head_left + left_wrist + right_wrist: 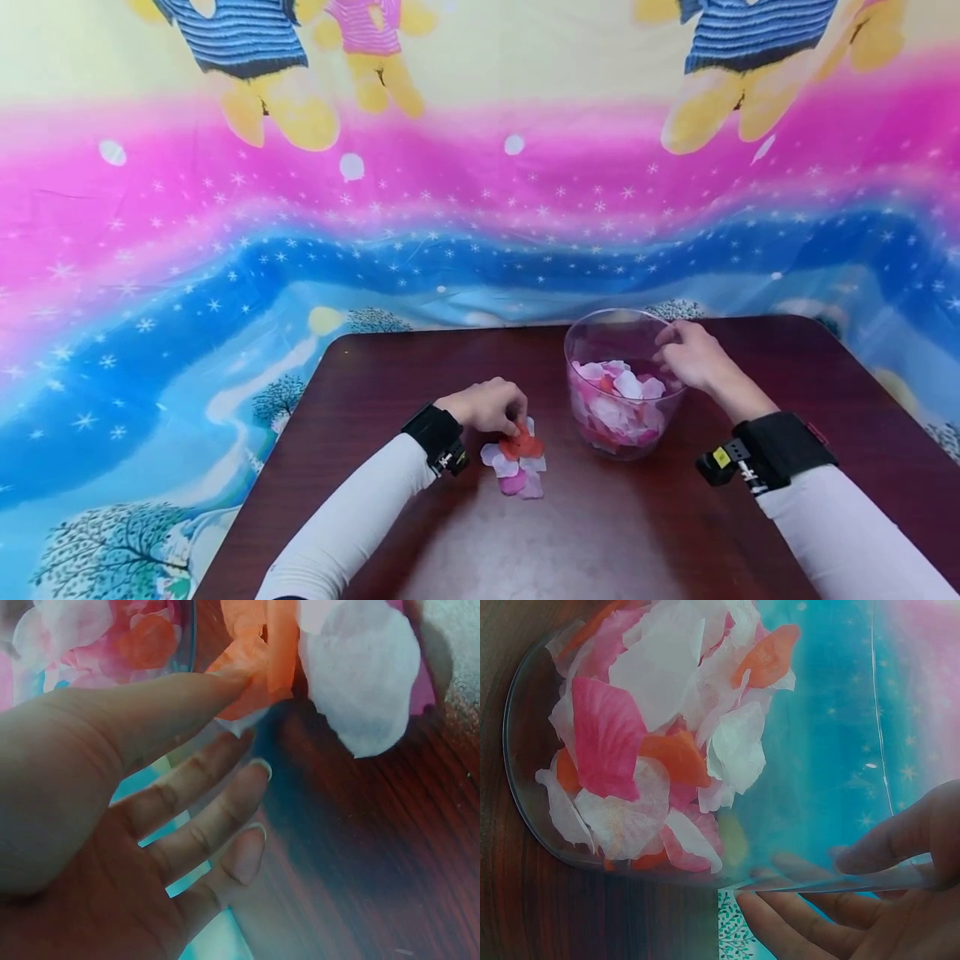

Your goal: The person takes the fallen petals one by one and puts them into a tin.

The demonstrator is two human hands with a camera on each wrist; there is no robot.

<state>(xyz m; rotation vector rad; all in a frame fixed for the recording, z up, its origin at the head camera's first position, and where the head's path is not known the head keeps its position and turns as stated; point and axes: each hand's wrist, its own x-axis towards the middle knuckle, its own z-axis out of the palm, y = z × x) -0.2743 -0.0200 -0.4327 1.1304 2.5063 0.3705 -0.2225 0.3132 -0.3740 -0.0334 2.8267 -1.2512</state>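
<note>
A small pile of artificial flower petals (pixel 513 483), white, pink and orange-red, lies on the table in the head view. Over its far side, my left hand (pixel 487 406) pinches an orange-red petal (pixel 247 690) between thumb and index finger; the other fingers stand apart from it in the left wrist view. To the right stands a clear bowl (pixel 588 343), about half full of pink, white and orange petals (pixel 660 667). My right hand (pixel 693 357) grips its right rim, thumb (pixel 885 844) on one side of the wall and fingers on the other.
The dark reddish-brown wooden table (pixel 420 367) bears both pile and bowl. Behind its far edge hangs a colourful cloth backdrop (pixel 465 192) with bears and snowflakes. Each wrist wears a black band (pixel 787 450) with a small camera.
</note>
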